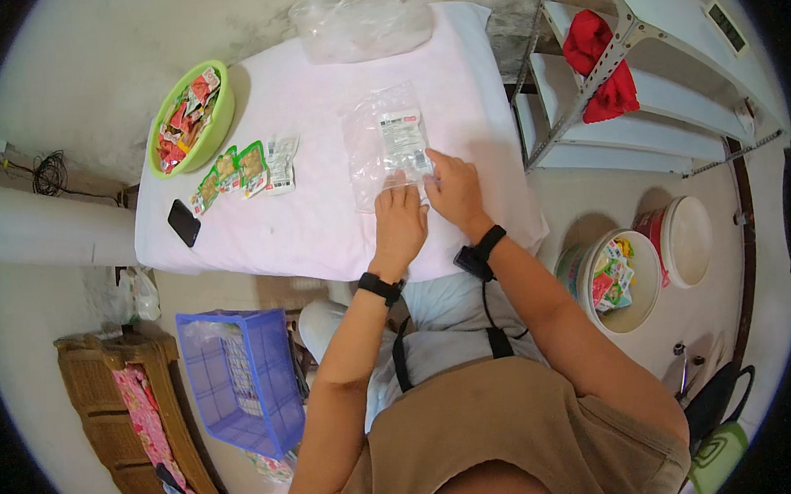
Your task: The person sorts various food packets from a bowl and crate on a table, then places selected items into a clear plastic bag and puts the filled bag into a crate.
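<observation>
mid-frame, left hand rests on the clear bag, probably steadying it, right hand by white packet, can't tell if either's gripping

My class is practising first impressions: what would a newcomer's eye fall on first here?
Probably the green bowl full of colourful packets, at the far left of the pale table. Next, the red cloth on the shelf rack at upper right. Then the left hand and right hand at a clear bag, right of the table's middle.
</observation>
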The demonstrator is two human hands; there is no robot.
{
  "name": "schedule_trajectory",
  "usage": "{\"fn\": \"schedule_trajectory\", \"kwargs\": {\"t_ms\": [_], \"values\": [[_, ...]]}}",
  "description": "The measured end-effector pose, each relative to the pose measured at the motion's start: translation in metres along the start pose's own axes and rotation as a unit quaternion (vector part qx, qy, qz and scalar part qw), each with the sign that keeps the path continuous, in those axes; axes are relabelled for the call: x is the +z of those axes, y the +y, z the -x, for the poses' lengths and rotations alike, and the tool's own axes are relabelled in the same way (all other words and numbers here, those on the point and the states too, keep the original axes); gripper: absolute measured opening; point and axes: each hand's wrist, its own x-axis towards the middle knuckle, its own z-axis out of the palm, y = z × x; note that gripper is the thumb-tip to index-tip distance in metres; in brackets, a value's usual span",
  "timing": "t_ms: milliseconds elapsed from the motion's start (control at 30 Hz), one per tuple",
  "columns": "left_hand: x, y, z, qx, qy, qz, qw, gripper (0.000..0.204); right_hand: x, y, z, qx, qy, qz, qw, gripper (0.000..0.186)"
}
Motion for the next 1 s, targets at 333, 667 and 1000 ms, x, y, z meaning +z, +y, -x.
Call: {"fn": "schedule_trajectory", "kwargs": {"t_ms": [333,667,1000], "values": [[0.022,-0.015,-0.016,-0.022,-0.023,-0.06,0.998,0.045,0.0,0.002,-0.001,-0.01,0.018,-0.012,1.0,0.033],[0.038,-0.035,-0.047,-0.011,-0.016,-0.024,1.0,0.049,0.003,0.003,-0.002,0.004,0.017,-0.022,1.0,0.034],[0.04,-0.032,-0.064,-0.069,-0.066,-0.08,0.992,0.06,0.001,0.005,-0.003,0.013,0.035,-0.038,0.999,0.033]]}}
